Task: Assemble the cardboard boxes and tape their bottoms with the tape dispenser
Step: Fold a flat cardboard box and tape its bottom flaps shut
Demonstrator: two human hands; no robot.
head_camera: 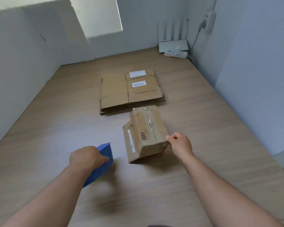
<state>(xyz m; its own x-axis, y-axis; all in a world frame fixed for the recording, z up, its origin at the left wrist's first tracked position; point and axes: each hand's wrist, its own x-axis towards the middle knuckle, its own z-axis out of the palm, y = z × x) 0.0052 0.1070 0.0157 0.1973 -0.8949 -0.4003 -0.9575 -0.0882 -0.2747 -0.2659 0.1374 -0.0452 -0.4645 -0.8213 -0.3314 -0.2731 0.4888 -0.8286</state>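
A small assembled cardboard box (146,133) sits bottom-up on the wooden table (56,128), with clear tape running along its seam and one side flap hanging open on the left. My right hand (179,145) grips the box's near right corner, fingers curled round the edge. My left hand (85,158) holds the blue tape dispenser (103,161) just above the table, left of the box. Behind the box lies a stack of flattened cardboard boxes (129,90) with white labels.
A white router (173,45) and a white power strip (175,54) sit at the table's far right corner, with a cable running up to a wall socket (208,20). White walls close in on the left, back and right. A white board (75,35) leans at the back left.
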